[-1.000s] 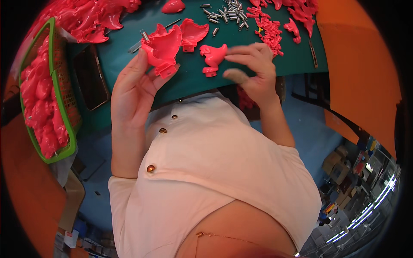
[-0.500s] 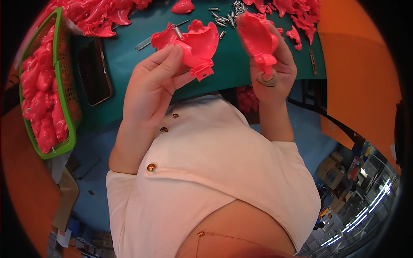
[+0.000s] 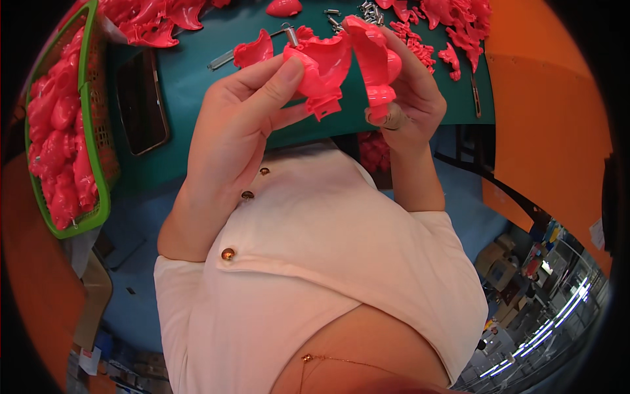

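My left hand (image 3: 239,115) grips a hollow pink plastic shell half (image 3: 321,69), thumb pressed on its outer face. My right hand (image 3: 410,92) holds a second pink shell half (image 3: 374,59) right beside it, the two pieces touching edge to edge above the near edge of the green mat (image 3: 190,72). A metal spring (image 3: 289,33) lies on the mat just behind the left-hand piece.
A green mesh basket (image 3: 95,131) full of pink parts stands at the left. A dark phone (image 3: 139,102) lies on the mat. More pink pieces (image 3: 151,16) and small metal springs (image 3: 367,10) are scattered along the far side. Orange surface at the right.
Both hands have drawn closer to my body and together. The right-hand piece, picked up off the mat a second ago, now meets the left-hand shell.
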The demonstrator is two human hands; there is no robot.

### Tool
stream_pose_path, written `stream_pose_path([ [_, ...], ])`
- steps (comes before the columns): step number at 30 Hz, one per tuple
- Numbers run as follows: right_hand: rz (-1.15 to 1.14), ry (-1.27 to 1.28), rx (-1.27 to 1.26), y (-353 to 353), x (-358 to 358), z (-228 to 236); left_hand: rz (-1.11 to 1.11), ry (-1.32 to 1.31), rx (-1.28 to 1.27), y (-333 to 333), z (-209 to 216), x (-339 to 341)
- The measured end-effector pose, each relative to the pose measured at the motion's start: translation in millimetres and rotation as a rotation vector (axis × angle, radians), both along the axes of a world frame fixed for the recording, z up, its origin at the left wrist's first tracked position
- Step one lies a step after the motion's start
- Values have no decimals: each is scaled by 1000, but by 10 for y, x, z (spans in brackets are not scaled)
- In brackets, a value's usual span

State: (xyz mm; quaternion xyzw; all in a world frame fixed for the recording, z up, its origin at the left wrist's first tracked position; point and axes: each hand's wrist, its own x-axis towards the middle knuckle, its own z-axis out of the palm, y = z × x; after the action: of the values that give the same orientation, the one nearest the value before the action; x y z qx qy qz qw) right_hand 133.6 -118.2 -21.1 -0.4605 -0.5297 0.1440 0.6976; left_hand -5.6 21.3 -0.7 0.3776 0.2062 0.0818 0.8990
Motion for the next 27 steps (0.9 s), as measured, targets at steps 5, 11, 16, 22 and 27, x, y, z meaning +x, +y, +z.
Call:
stream_pose_path([
  [5,-25,-23,6,15,-12,8,7,-8,21,-13,22,14],
  [11,-60,-34,-29,10,-15,-12,26,11,55,-30,62,29],
  [16,-61,-88,-24,6,13,-31,21,5,124,-42,87,41],
  [22,-72,-463,-103,19,76,10,45,-72,184,-71,84,44],
  [27,-70,-544,-113,30,92,59,45,-109,245,-99,93,39],
])
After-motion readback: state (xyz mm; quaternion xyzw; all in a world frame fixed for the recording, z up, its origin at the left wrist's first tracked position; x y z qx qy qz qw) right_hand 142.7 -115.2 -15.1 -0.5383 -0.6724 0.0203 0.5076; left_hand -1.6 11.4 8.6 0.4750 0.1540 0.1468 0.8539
